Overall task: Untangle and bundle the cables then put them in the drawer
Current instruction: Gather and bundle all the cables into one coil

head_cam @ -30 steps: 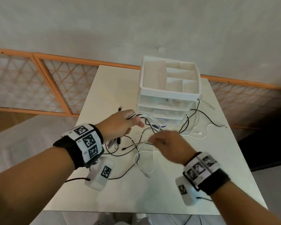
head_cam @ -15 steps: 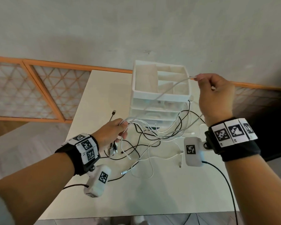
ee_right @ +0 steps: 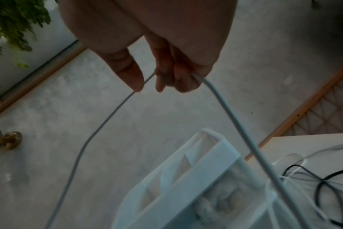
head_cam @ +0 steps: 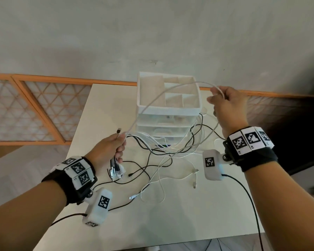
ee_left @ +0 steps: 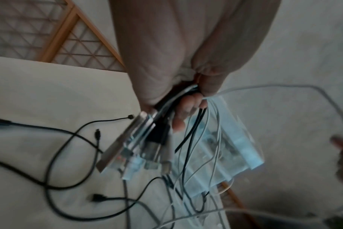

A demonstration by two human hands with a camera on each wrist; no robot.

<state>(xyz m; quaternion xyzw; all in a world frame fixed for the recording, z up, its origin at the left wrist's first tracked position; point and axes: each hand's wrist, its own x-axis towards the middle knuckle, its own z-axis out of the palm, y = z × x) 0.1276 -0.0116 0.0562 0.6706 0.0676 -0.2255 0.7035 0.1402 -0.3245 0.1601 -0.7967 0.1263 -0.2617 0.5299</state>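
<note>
A tangle of black and white cables (head_cam: pixel 158 160) lies on the white table (head_cam: pixel 170 214) in front of a white drawer unit (head_cam: pixel 168 113). My left hand (head_cam: pixel 114 147) grips a bunch of cable ends, their plugs (ee_left: pixel 135 155) hanging below the fist. My right hand (head_cam: pixel 227 104) is raised beside the unit's top tray and holds one white cable (head_cam: pixel 152 104), which arcs from the left fist up through the curled right fingers (ee_right: pixel 166 77) and drops back to the tangle. In the right wrist view the white cable (ee_right: pixel 235 124) runs down past the drawer unit (ee_right: pixel 206 178).
The drawer unit's top is an open tray with dividers (head_cam: pixel 178 91); its drawers below are closed. Loose plug ends (head_cam: pixel 194 180) lie on the table to the right of the tangle. A wooden lattice screen (head_cam: pixel 34 109) stands behind the table's left side, a grey wall behind.
My right hand rose from the tangle to beside the drawer unit's top, drawing one white cable up into an arc. My left hand kept its grip on the cable ends and lifted slightly.
</note>
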